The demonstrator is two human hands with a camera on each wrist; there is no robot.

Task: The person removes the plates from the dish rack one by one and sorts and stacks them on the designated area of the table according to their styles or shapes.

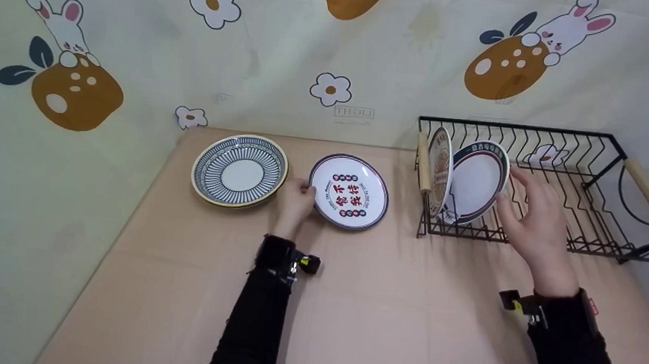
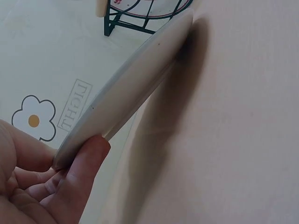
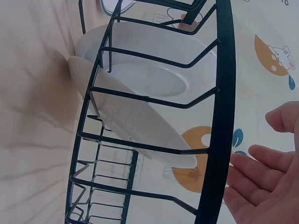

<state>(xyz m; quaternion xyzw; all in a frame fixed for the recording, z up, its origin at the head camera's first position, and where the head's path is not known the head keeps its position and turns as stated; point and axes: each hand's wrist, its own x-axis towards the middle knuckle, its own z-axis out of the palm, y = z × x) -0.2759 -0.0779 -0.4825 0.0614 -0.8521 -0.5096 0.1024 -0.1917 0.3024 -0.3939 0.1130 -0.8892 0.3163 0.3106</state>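
Black sleeves [image 1: 255, 320] foremost; left hand [image 1: 295, 207] pinches plate [image 1: 352, 192] beside striped dish [image 1: 242, 175], right hand [image 1: 539, 237] spread above rack [image 3: 223, 112].

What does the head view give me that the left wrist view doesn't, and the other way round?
Only the head view: the striped dish, the right hand, and the lettered face of the red-lettered plate.

Only the left wrist view: that plate's pale underside, with fingers against it near the rim.

Both: the left hand holding the plate's edge, and the dish rack, though the wrist view catches just part of it.
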